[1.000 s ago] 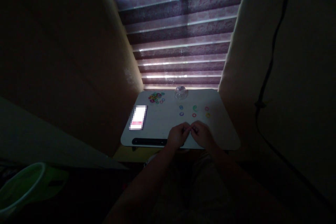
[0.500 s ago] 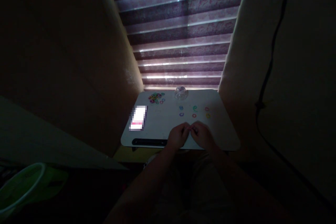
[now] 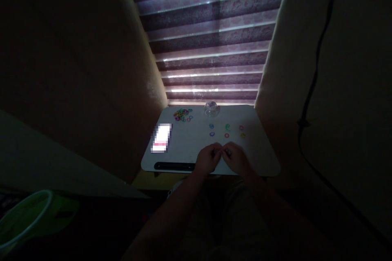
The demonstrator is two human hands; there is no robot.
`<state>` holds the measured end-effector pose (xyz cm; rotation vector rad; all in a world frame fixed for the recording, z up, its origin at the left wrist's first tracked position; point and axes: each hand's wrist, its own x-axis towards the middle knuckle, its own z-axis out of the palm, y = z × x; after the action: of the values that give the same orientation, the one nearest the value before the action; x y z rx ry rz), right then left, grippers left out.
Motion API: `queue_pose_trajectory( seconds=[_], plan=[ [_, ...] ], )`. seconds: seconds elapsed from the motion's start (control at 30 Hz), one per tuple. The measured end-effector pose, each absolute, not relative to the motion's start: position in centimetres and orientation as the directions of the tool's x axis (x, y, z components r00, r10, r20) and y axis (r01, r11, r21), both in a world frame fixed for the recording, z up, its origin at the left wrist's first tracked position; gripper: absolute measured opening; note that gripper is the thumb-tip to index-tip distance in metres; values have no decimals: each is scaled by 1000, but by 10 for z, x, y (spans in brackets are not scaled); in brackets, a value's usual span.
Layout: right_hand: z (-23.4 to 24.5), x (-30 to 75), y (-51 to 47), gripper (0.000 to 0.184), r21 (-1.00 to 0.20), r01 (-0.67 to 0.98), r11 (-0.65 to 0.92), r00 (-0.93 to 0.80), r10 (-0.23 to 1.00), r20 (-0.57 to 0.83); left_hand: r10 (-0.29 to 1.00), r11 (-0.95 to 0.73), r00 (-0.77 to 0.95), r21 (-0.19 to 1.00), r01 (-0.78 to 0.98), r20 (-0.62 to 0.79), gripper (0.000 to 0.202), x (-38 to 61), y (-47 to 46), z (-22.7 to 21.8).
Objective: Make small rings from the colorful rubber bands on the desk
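Observation:
My left hand (image 3: 208,158) and my right hand (image 3: 235,157) meet fingertip to fingertip over the near edge of a white lap table (image 3: 183,142). Both are closed in a pinch; whatever lies between the fingers is too small and dark to make out. Just beyond them, small coloured bands lie in two rows: a blue one (image 3: 211,126), a green curled one (image 3: 227,127), a pink one (image 3: 241,127), a purple one (image 3: 212,133), a red one (image 3: 226,135) and a yellow one (image 3: 243,135). A heap of mixed bands (image 3: 181,114) rests at the far left.
A clear round container (image 3: 211,109) stands at the table's far edge. On the left lies a phone (image 3: 161,138) with a bright, pixelated screen. A black slot (image 3: 174,166) runs along the near edge. Pleated blinds (image 3: 211,49) hang behind; a green tub (image 3: 36,220) is at lower left.
Hardly anything differs. Both hands keep their pinch in the same place with slight finger movement, and the view has shifted a little.

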<state>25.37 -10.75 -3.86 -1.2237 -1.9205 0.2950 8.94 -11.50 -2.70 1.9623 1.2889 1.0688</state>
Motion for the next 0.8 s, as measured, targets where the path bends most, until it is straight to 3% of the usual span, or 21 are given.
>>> queue_pose_trajectory(
  seconds=[0.8],
  plan=[
    [-38,254,-108,7,-585,638,500,-188,838,512,929,-371,210,779,506,306,17,91,-114,-25]
  ],
)
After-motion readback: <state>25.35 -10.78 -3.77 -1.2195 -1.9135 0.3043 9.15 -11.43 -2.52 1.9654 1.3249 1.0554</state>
